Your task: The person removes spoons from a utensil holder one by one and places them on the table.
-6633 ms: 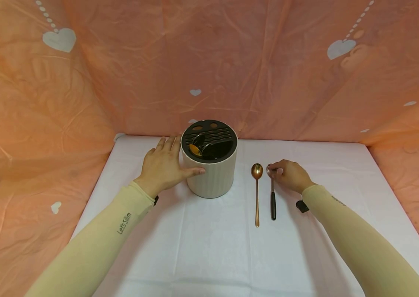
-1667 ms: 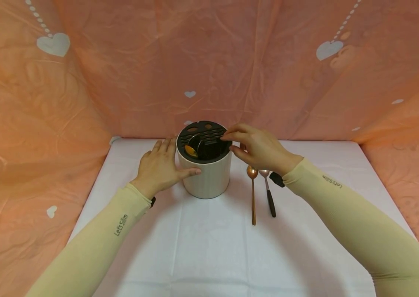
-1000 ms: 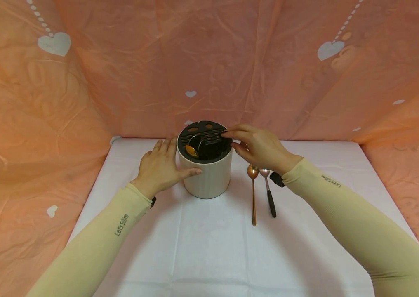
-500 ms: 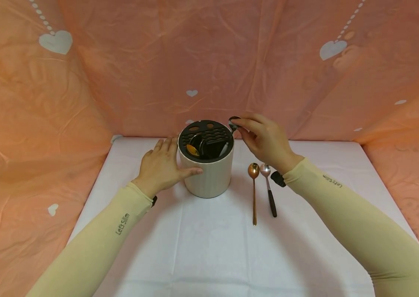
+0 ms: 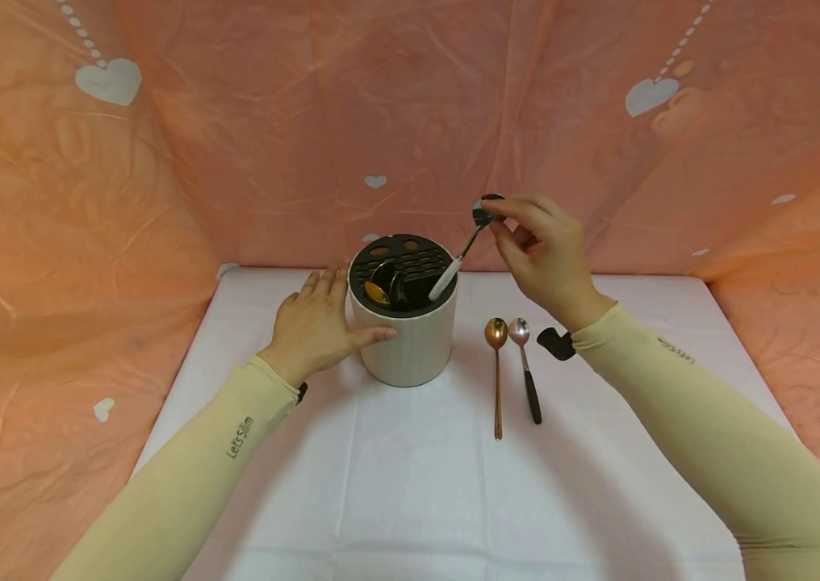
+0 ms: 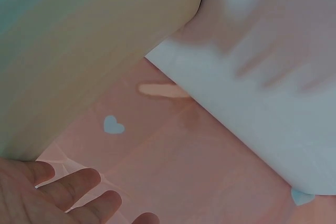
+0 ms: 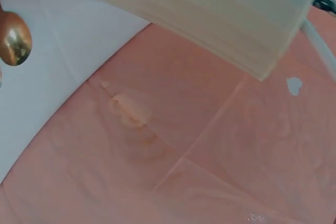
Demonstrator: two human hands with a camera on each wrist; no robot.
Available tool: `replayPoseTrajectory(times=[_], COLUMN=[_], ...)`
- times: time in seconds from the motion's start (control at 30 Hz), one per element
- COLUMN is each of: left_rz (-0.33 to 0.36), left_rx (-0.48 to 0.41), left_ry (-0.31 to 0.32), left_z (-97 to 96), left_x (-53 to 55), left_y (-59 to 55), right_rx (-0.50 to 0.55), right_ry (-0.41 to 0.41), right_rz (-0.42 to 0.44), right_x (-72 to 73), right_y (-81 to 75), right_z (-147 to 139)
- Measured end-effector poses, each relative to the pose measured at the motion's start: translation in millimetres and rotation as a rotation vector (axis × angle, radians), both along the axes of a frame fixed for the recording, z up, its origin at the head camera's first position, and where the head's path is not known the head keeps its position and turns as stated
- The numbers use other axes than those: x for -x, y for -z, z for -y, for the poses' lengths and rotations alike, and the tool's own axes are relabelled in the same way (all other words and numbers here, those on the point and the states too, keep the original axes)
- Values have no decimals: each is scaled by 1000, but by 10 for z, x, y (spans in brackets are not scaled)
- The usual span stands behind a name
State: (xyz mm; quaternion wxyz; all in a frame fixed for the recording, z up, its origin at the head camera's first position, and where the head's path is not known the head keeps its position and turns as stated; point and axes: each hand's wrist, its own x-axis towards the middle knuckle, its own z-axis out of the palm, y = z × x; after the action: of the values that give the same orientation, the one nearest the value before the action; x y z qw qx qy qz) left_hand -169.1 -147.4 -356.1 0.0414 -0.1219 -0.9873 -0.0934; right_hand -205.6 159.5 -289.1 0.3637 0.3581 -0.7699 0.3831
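Note:
My right hand (image 5: 544, 254) pinches a spoon (image 5: 445, 280) by its metal bowl. The spoon slants down to the left, its white handle over the right side of the holder's black slotted lid (image 5: 410, 257); whether the handle's end is inside the opening I cannot tell. My left hand (image 5: 314, 327) rests against the left side of the cream cylindrical utensil holder (image 5: 407, 351), thumb across its front and fingers straight. A gold spoon bowl (image 5: 377, 293) and dark utensils show in the lid's large opening. In the right wrist view, the white handle (image 7: 320, 51) appears beside the holder, but my hand does not.
A copper-gold long spoon (image 5: 497, 379) lies on the white tablecloth (image 5: 410, 484) right of the holder. Beside it lies a spoon with a black handle (image 5: 532, 395). An orange-pink curtain (image 5: 410, 121) hangs behind and at both sides.
My right hand has gone from the lid's right edge up and to the right, drawing the white-handled spoon upward. My left hand keeps its place. Earlier, my right hand was at the black-handled spoon.

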Motion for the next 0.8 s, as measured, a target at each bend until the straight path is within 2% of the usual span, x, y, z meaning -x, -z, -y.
replayPoseTrajectory(times=[0.2, 0.3, 0.47, 0.53, 0.63, 0.7, 0.8], left_rz=[7, 11, 7, 5, 4, 9, 12], left_rx=[-1, 1, -3, -5, -4, -2, 0], left_ry=[0, -1, -1, -1, -2, -3, -3], left_z=[-7, -8, -6, -6, -5, -7, -7], left_x=[-12, -15, -16, -16, -14, -12, -10], left_y=[-18, -21, -20, -18, -14, -14, -16], right_rx=[213, 245, 181, 149, 88, 39, -23], right_ry=[14, 1, -28, -25, -4, 14, 10], right_rz=[56, 81, 114, 157, 270, 356, 490], right_x=[16, 23, 7, -95, -234, -274, -184], right_y=[-91, -124, -114, -154, -177, -128, 68], right_z=[-68, -128, -258, -256, -257, -291, -439])
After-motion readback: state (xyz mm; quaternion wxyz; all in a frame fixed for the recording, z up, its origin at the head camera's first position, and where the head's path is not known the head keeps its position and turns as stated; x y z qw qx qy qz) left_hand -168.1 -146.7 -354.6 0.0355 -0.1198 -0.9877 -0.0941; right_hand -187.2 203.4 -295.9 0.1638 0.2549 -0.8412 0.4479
